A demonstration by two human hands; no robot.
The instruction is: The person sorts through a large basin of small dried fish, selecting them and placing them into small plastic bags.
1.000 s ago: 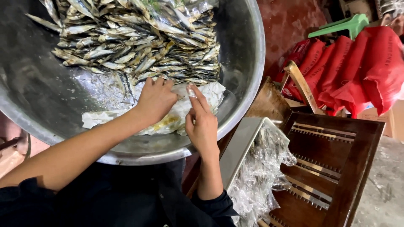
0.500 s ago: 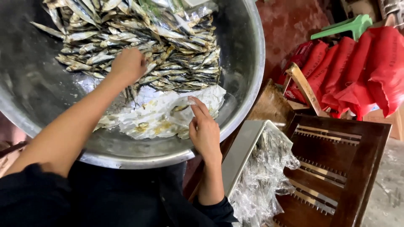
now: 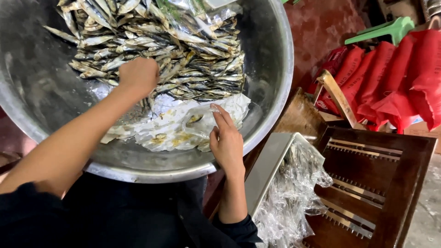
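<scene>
Head view showed my left hand (image 3: 138, 76) closed in a loose fist over the near edge of a heap of small dried fish (image 3: 156, 50), which filled the far half of a large steel basin (image 3: 275, 92). Whether the fist enclosed any fish, I could not tell, since the fingers faced away from the camera. My right hand (image 3: 227, 144) rested at the near rim, fingers partly open, with index finger and thumb pinching the edge of a small clear plastic bag (image 3: 197, 121). That bag lay on a crumpled white sheet (image 3: 161, 133) spread over the basin floor, just below the heap. I judged the fish to be light, stiff and brittle, with a dry, slightly slick skin; a gentle scooping grip around a small cluster would suit them better than a hard squeeze. I judged the bag to be thin, limp and slippery, best taken at its open lip. Right of the basin lay a bundle of clear bags (image 3: 289, 202), a dark wooden rack (image 3: 381, 183) and red sacks (image 3: 395, 78).
</scene>
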